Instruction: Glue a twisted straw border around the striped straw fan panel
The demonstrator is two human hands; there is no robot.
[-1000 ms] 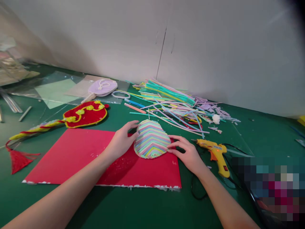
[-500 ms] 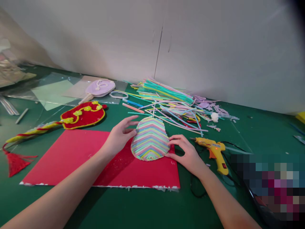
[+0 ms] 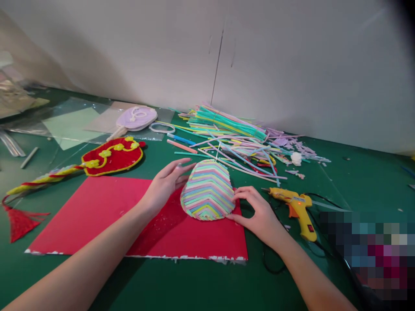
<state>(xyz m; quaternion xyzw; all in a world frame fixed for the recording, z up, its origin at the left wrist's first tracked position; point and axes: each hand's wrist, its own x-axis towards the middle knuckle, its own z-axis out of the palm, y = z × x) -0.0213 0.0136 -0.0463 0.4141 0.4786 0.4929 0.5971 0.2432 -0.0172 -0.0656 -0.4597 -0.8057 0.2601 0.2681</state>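
Observation:
A pear-shaped panel [image 3: 209,190] of pastel fuzzy stems in chevron stripes is over the right part of a red board [image 3: 106,216]. A pale stem [image 3: 218,152] sticks up from its top. My right hand [image 3: 257,214] grips the panel's lower right edge, thumb below and fingertips higher up. Along the upper left edge is my left hand [image 3: 167,185], its fingers stretched out and apart. Whether those fingertips touch the panel I cannot tell. The panel's left rim shows some thickness, and it looks slightly tilted.
Loose pastel pipe cleaners [image 3: 227,123] lie in a heap by the wall. At right rests a yellow glue gun [image 3: 300,207] with a lit orange light and black cord. A red fan [image 3: 112,157] with a tassel [image 3: 22,222] and a lilac fan [image 3: 136,119] lie at left.
The panel has turned a little, its top leaning right and its left rim now showing. My left hand's fingers have shifted slightly right, near its upper edge. My right hand keeps its grip.

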